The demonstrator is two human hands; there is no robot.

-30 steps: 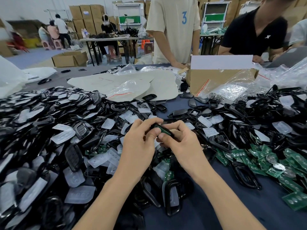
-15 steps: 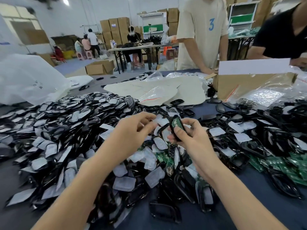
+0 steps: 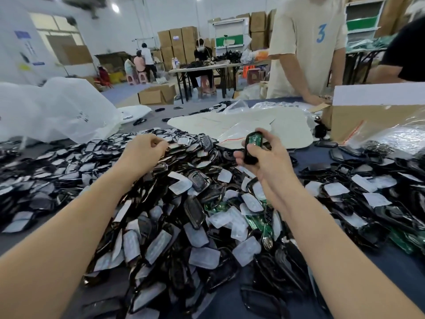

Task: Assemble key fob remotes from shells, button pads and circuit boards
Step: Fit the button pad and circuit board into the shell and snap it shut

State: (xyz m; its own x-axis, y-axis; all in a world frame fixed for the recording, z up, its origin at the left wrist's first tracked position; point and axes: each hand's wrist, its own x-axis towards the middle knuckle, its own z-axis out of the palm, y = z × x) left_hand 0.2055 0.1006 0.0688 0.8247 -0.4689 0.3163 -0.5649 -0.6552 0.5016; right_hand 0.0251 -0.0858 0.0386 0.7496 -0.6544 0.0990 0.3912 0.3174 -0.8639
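Observation:
My right hand (image 3: 266,157) grips a black key fob shell (image 3: 252,148) with a green circuit board seated in it, held upright above the heap. My left hand (image 3: 143,153) reaches left over a big pile of black shells (image 3: 69,162); its fingers are curled at the pile's top, and whether they pinch a part is hidden. Translucent button pads (image 3: 202,256) and more black shells lie mixed in the middle. Loose green circuit boards (image 3: 257,221) show under my right forearm.
A cardboard box (image 3: 358,116) and clear plastic bags (image 3: 391,134) stand at the right back. A large white bag (image 3: 53,111) lies at the left. Two people stand across the table. More shells cover the right side (image 3: 368,180).
My hands have separated: the left moved left onto the shell pile, the right lifted the shell with the board up and to the right. The camera tilted up and left.

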